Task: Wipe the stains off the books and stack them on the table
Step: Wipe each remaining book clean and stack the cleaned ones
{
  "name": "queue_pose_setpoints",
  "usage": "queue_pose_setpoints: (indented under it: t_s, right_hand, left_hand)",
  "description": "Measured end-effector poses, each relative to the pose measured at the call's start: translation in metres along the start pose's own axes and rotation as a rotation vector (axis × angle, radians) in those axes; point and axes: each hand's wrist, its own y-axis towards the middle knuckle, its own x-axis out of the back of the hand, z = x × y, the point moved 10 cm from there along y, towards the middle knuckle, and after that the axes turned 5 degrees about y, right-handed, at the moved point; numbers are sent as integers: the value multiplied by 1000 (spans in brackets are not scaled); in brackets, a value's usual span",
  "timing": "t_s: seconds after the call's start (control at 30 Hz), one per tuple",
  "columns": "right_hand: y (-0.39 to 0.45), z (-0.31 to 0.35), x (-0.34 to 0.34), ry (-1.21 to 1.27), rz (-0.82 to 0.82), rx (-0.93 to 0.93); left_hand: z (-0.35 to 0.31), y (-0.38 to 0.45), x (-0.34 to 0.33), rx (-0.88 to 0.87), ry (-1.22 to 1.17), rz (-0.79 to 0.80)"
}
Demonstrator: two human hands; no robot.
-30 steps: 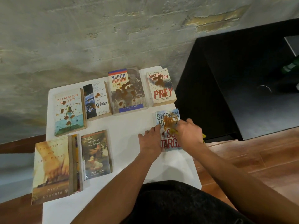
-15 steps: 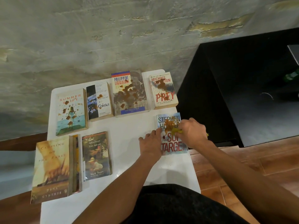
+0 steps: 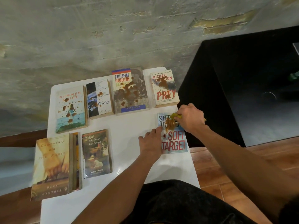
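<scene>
1. The right hand (image 3: 191,118) clutched a yellow cloth (image 3: 175,116) on the stained "Soft Target" book (image 3: 175,139).
2. The left hand (image 3: 151,143), fingers flat, pressed that book's left edge at the white table (image 3: 129,125)'s right side.

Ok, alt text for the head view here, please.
A person's right hand rubs a yellow cloth over a brown stain on the Soft Target book while the left hand steadies it. Six more books lie on the white table.
</scene>
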Motion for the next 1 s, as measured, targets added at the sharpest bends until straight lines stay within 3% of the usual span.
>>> queue_pose_setpoints:
  t_s: [0.2,0.7,0.9,1.0]
  right_hand:
    - [-23,-19,-12,63,0,-108]
    - [-88,-8,-21,96,27,-134]
    - [-97,2,-31,39,180,-137]
    - [-88,1,-24,195,141,-212]
  left_hand:
    - [-1,1,0,-20,17,-17]
    - [0,-1,1,-52,9,-12]
    - [3,-3,-1,-61,-9,5]
    - [4,-2,4,-75,-37,-1]
